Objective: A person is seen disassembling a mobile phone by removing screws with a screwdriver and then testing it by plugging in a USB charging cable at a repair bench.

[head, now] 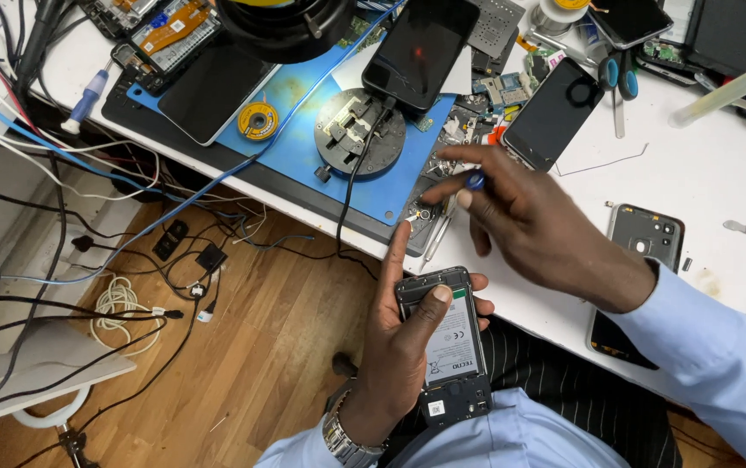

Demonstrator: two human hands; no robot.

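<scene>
L hand (403,347) grips opened phone (449,347) w/ thumb on battery, just off table's (702,173) front edge. R hand (529,221) pinches small blue-tipped tool (474,180). Keep phone steady, tool upright.

Left hand (408,338), bottom centre of the frame, is cupped palm-up, thumb bent inward, index finger pointing up. Right hand (520,212), centre-right, hovers palm-down, thumb and forefinger pinched.

I see a white battery label (454,340) in the opened phone (444,347); beyond it dark screens: one (418,50) glowing faintly red (perhaps), another (551,113) right.
</scene>
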